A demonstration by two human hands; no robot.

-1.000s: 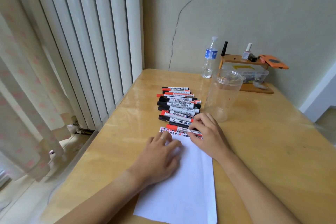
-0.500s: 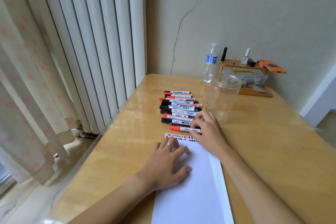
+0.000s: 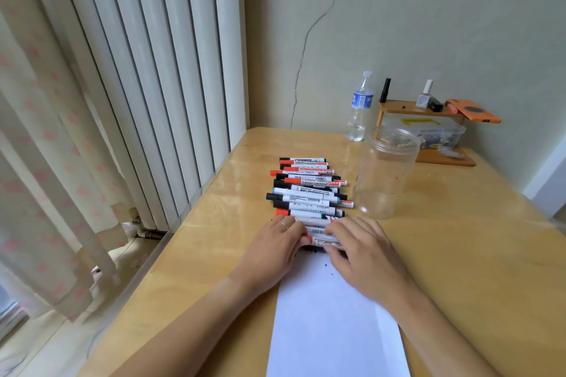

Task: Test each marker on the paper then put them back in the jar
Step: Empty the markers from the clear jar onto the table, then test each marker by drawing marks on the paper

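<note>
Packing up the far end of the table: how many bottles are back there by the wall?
2: a clear water bottle standing on the table behind the jar, and a small bottle on the wooden shelf. Others may be hidden.

I see a wood surface, varnished, glossy w/ window glare. Paper matt white, smooth. Markers: plastic barrels, slight sheen, printed labels. Jar clear plastic, smooth, a bit scuffed. Bottle clear plastic w/ blue label. Curtain thin cloth, matt. Wall matt paint, cracked.
</note>
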